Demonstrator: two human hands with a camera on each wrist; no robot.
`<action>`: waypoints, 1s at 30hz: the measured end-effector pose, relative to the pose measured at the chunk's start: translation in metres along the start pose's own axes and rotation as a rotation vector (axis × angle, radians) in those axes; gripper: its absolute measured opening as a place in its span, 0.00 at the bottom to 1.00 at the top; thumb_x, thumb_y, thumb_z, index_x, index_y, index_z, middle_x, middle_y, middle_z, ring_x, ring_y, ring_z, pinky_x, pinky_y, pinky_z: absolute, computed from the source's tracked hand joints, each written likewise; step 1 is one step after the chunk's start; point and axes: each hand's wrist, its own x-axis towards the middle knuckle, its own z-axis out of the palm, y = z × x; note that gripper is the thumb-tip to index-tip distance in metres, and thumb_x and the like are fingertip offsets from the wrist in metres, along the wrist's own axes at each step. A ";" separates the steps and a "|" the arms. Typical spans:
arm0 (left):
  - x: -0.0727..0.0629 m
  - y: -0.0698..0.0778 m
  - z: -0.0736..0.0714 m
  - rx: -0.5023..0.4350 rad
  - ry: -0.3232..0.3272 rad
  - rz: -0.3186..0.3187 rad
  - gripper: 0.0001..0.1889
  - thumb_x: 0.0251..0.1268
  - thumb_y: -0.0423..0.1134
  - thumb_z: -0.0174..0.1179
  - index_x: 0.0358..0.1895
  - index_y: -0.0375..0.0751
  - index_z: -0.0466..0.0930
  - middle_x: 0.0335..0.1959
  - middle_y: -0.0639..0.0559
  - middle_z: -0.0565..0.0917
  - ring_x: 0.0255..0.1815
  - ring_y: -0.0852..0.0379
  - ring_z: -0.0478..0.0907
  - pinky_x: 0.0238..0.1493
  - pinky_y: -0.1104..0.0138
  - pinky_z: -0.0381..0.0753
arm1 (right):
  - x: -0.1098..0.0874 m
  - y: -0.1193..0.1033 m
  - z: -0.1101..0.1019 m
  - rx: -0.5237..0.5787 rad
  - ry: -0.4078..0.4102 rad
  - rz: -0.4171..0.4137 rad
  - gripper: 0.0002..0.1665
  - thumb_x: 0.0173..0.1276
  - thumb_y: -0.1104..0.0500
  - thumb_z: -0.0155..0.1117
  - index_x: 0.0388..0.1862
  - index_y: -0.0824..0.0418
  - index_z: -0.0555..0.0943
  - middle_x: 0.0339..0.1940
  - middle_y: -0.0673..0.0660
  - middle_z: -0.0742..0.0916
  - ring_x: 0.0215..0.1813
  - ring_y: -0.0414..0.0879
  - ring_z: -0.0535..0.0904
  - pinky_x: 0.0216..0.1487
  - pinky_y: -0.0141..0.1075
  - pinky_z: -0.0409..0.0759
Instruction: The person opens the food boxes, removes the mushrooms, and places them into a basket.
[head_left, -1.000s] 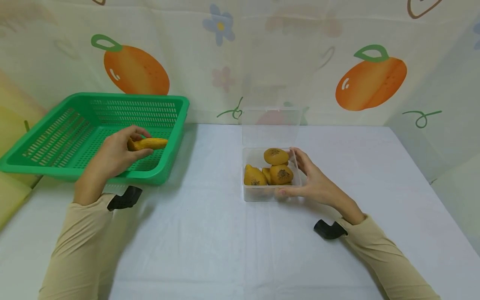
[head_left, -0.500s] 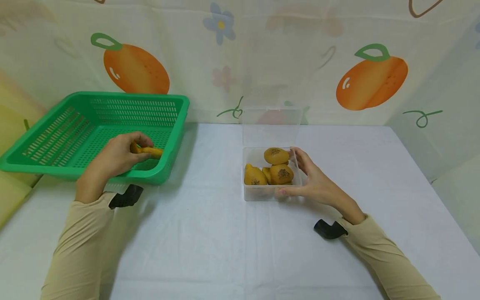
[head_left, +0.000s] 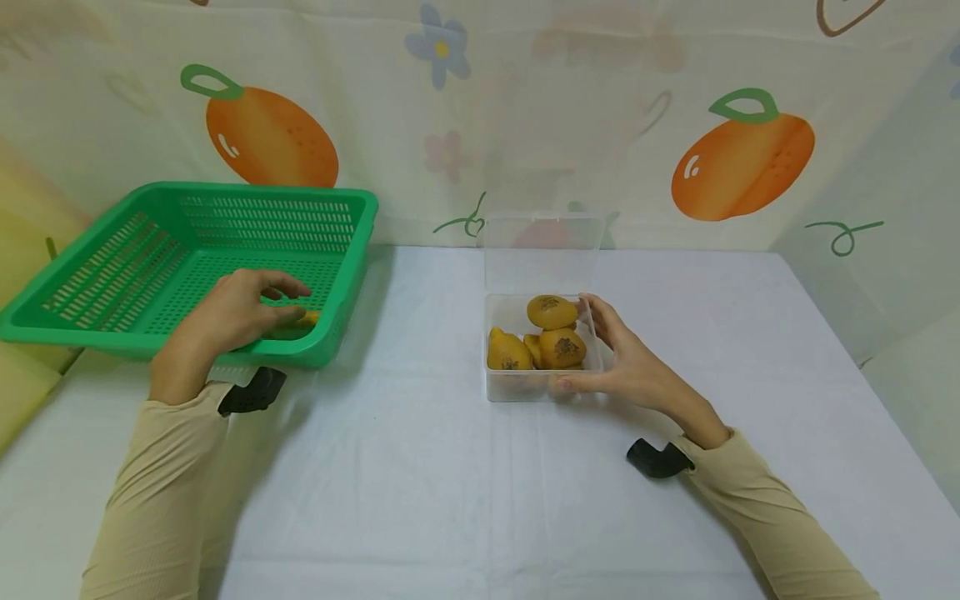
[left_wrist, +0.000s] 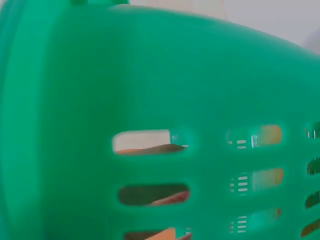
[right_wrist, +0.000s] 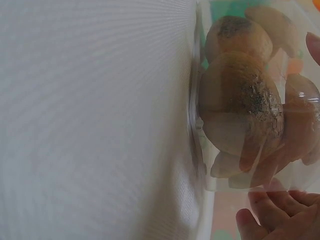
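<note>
Left of the box [head_left: 517, 388], and well apart from it, stands the green basket [head_left: 97, 339]. On the basket's side nearest the box lies the yellow fruit [head_left: 307, 321], partly hidden. Above this fruit is the left hand [head_left: 232, 312], thumb and fingers parted with nothing between them; contact of the thumb with the fruit cannot be told. At the box's right side, the right hand [head_left: 626, 367] holds it, thumb on the front wall, fingers at the rear corner. Within the box lie several dark-patched fruits [head_left: 552, 312]. Along the box's rear edge the clear lid [head_left: 517, 267] stands raised. Under the box extends the white counter [head_left: 420, 467]; behind the box hangs the backdrop [head_left: 570, 125], printed with oranges.
</note>
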 end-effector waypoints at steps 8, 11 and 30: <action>-0.001 0.007 0.000 -0.021 0.045 0.036 0.21 0.69 0.39 0.61 0.62 0.36 0.77 0.61 0.33 0.79 0.63 0.33 0.71 0.55 0.41 0.73 | 0.000 0.000 0.001 -0.007 0.002 -0.003 0.71 0.57 0.47 0.78 0.82 0.54 0.36 0.84 0.58 0.46 0.82 0.65 0.45 0.77 0.65 0.47; -0.004 0.015 0.000 -0.026 0.062 0.055 0.22 0.69 0.39 0.62 0.63 0.37 0.75 0.62 0.34 0.78 0.64 0.34 0.70 0.57 0.41 0.72 | 0.000 0.000 0.001 -0.007 0.004 -0.005 0.71 0.57 0.47 0.78 0.82 0.54 0.36 0.84 0.58 0.47 0.82 0.64 0.45 0.77 0.65 0.47; -0.015 0.061 0.014 -0.111 0.361 0.399 0.22 0.61 0.28 0.66 0.60 0.34 0.77 0.52 0.37 0.83 0.53 0.41 0.79 0.56 0.51 0.75 | 0.000 0.000 0.000 0.001 0.010 -0.011 0.70 0.56 0.47 0.78 0.82 0.53 0.38 0.84 0.57 0.48 0.83 0.62 0.45 0.78 0.62 0.47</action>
